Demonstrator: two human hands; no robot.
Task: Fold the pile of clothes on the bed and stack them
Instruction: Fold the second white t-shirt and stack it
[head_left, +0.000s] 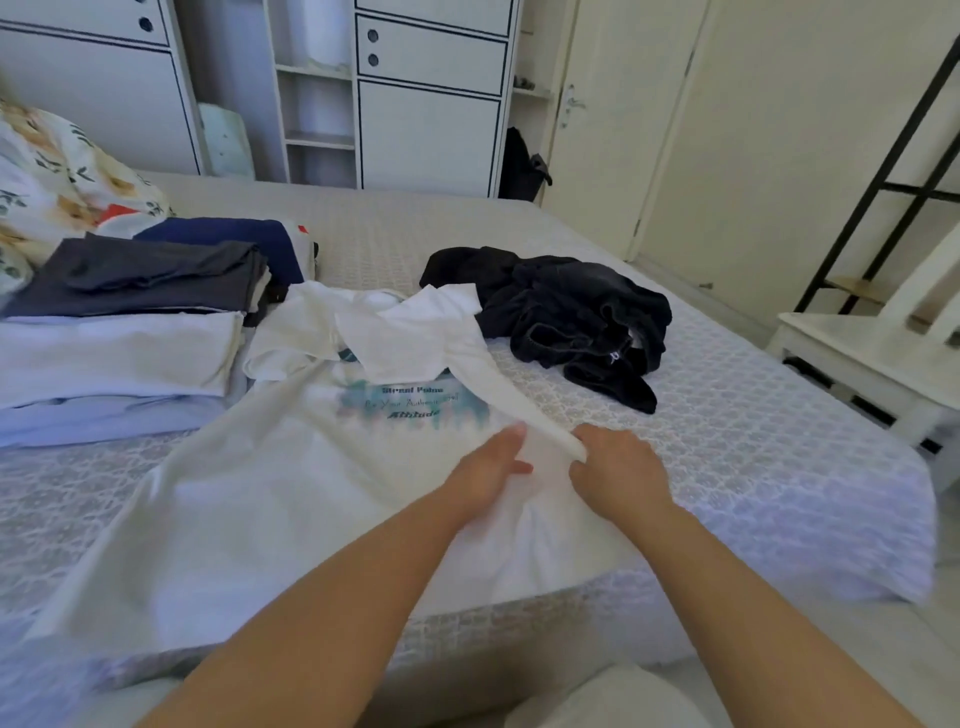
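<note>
From the head camera, a white cotton T-shirt with a teal printed graphic and dark lettering (291, 483) is lying spread across the patterned pale bed cover (753, 415), its hem hanging toward the near edge of the bed. The left hand (491, 467) is resting flat on the shirt just below the print, fingers straight and pressing the fabric, gripping nothing. Just beside it, the right hand (615, 470) is curling its fingers and pinching the folded-over right edge of the shirt, which is running up and away from the hand as a narrow white band toward the collar. The two hands are sitting close together, a small patch of cloth between them.

Beyond the right hand, a crumpled heap of black clothes (571, 317) is lying unfolded on the bed, touching the shirt's far sleeve. Far to the left of the left hand, a stack of folded garments in white, pale blue, dark grey and navy (130, 322) is sitting against a floral-printed pillow (57, 166). A white wardrobe with dark trim (426, 104) is standing behind the bed.
</note>
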